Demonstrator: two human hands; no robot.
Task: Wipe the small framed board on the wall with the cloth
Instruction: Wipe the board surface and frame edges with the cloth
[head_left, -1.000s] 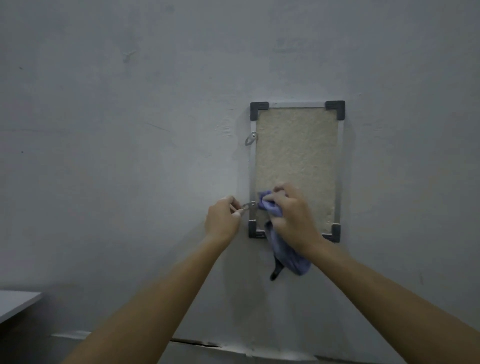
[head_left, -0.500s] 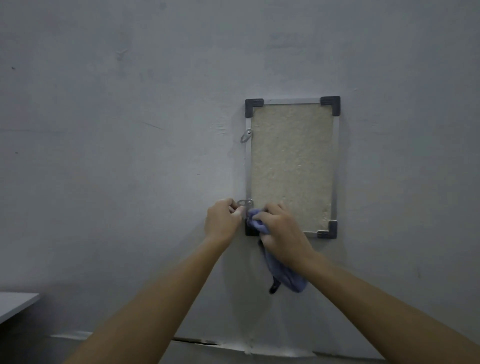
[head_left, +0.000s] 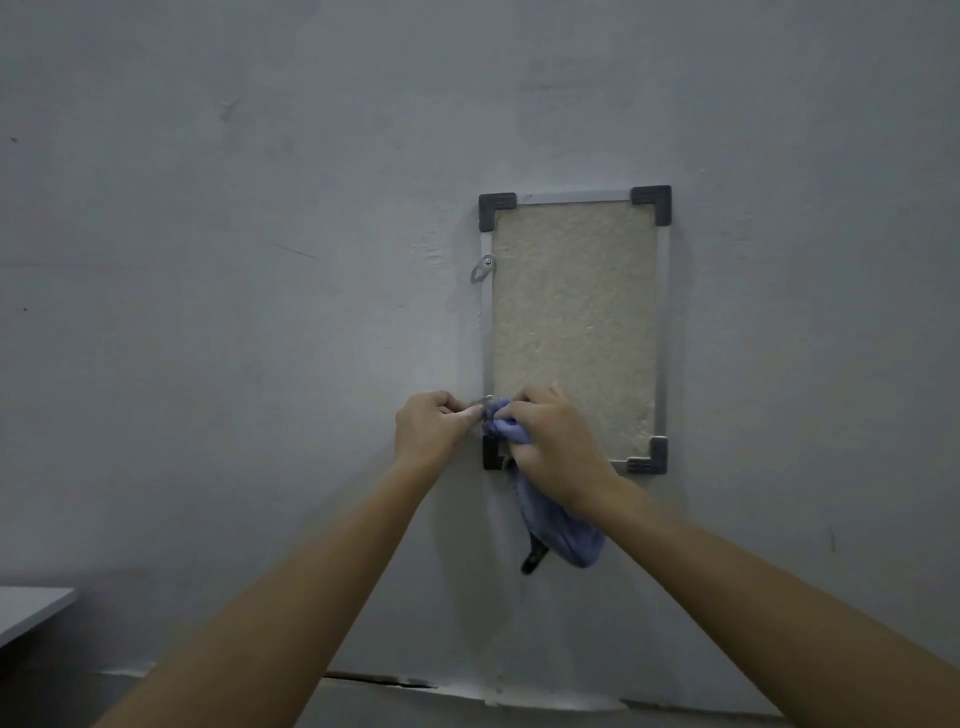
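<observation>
A small board (head_left: 574, 322) with a beige textured face, a thin metal frame and dark corner caps hangs upright on the grey wall. My right hand (head_left: 558, 441) grips a bunched blue cloth (head_left: 558, 535) and presses it against the frame's lower left part; the rest of the cloth hangs below my wrist. My left hand (head_left: 428, 434) pinches the small lower metal hanger tab (head_left: 485, 401) on the frame's left edge, right beside the cloth. The board's lower left corner is partly hidden behind my right hand.
A second metal hanger tab (head_left: 483, 267) sticks out from the frame's upper left side. A grey table corner (head_left: 31, 610) shows at the lower left. Along the bottom, the wall meets a ledge with a cracked seam (head_left: 379, 680).
My right hand slid the cloth left and down from the board's lower face to the frame's left edge by the tab. My left hand stayed pinched on the tab.
</observation>
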